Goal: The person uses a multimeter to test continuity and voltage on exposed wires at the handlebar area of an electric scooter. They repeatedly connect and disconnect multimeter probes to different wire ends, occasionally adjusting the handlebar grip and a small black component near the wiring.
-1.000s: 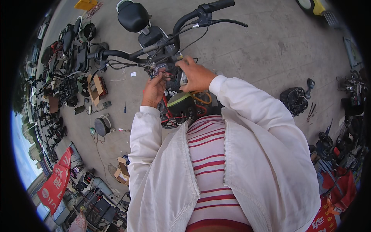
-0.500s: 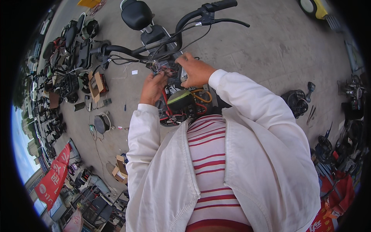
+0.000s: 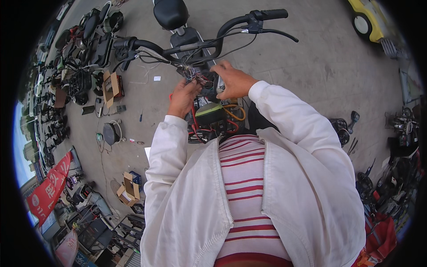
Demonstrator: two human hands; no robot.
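An electric bike stands in front of me, its black handlebar [image 3: 200, 42] running across the top and its black saddle [image 3: 171, 12] beyond. A bundle of thin coloured wires [image 3: 195, 73] hangs below the handlebar stem. My left hand [image 3: 183, 97] pinches at these wires from the left. My right hand [image 3: 233, 82] is closed around a small silver-and-black part [image 3: 219, 84] beside the same bundle. Under my hands sits a grey box with a green top [image 3: 210, 114], ringed by red and orange cables. White jacket sleeves cover both my forearms.
Black bike parts, motors and cardboard boxes [image 3: 113, 86] lie along the left on the concrete ground. A round black part [image 3: 110, 132] and a small screwdriver [image 3: 141, 116] lie nearby. More parts and a red bag [image 3: 380, 231] crowd the right. A yellow vehicle [image 3: 371, 20] is at top right.
The view has shifted slightly. Both hands stay at the wire bundle under the handlebar, with my left hand moved a little closer to the wires.
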